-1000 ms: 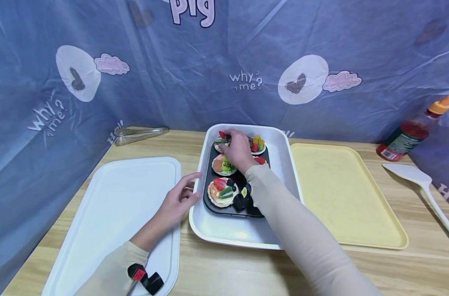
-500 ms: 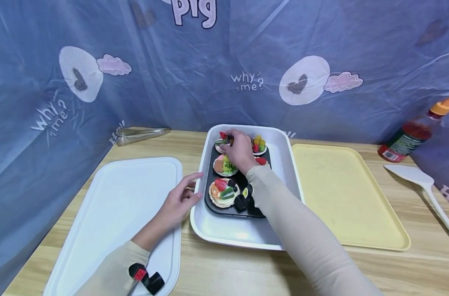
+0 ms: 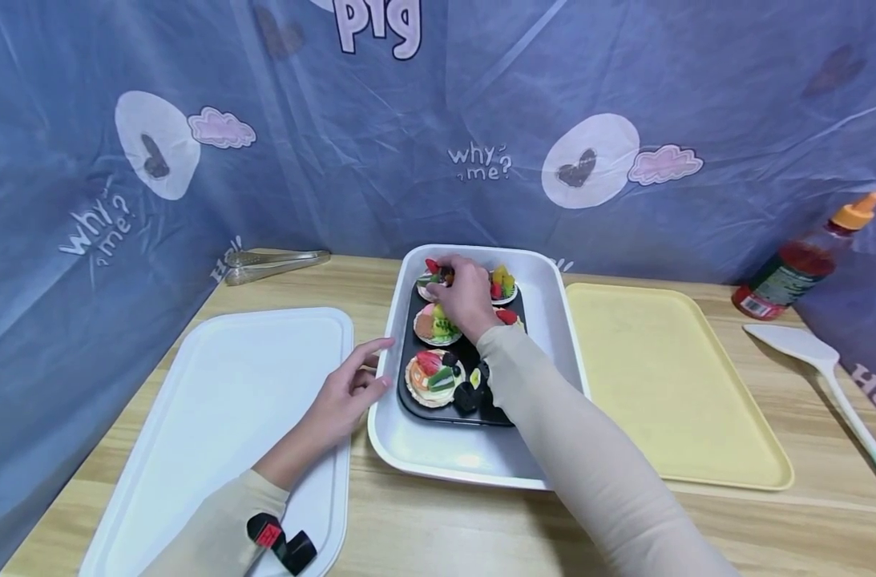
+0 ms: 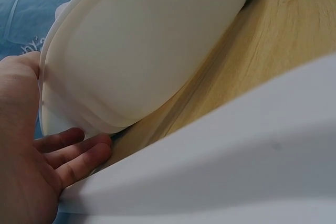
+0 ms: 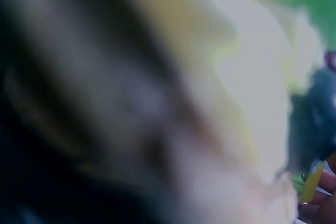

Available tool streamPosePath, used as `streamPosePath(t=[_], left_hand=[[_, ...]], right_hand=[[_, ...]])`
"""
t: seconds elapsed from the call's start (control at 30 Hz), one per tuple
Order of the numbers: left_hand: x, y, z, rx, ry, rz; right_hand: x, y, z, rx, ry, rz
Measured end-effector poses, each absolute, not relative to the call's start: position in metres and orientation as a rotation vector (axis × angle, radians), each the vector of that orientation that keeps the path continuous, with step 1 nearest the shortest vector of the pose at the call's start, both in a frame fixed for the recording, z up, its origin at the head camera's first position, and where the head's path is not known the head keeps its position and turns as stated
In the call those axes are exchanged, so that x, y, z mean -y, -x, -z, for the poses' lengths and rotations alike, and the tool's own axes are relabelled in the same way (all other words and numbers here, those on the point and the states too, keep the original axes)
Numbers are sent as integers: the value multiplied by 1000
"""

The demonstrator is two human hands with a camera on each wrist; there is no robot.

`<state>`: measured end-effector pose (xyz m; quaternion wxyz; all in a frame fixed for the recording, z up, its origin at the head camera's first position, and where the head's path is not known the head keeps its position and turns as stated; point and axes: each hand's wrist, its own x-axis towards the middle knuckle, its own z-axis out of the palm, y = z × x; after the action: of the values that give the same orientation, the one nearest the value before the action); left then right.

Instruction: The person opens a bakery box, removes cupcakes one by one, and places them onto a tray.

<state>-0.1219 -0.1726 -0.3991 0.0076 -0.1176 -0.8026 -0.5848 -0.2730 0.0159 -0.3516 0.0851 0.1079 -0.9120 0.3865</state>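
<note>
A black muffin pan (image 3: 438, 413) holding several fruit tarts lies inside a deep white tray (image 3: 459, 458). My right hand (image 3: 468, 295) reaches to the pan's far left, its thumb and fingers gripping the fruit tart (image 3: 429, 282) there, which they partly cover. Just nearer is a kiwi-topped tart (image 3: 438, 324), then a strawberry-and-kiwi tart (image 3: 434, 377). My left hand (image 3: 349, 394) holds the deep tray's left rim; in the left wrist view some fingers (image 4: 79, 153) lie along its outer wall. The right wrist view is mostly blur, with part of a tart (image 5: 268, 77) very close.
A flat white tray (image 3: 228, 417) lies left, under my left forearm. To the right lies a yellow tray (image 3: 668, 385). Beyond it are a sauce bottle (image 3: 798, 264) and a white spatula (image 3: 805, 344). Metal tongs (image 3: 275, 263) lie at the back left, by the blue curtain (image 3: 380, 168).
The head view has shifted slightly. Both hands keep their places, the right one at the far left tart and the left one at the tray's rim.
</note>
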Motion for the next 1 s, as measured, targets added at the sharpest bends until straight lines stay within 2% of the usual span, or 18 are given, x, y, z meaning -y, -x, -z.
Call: streamPosePath(t=[0.53,1.0], left_hand=[[172,119,400,2500,387,1814],[171,121,400,2515,375,1815]], right_hand=[[-15,261,348,2667,-377,-1127],[-19,259,340,2570,-300,-1242]])
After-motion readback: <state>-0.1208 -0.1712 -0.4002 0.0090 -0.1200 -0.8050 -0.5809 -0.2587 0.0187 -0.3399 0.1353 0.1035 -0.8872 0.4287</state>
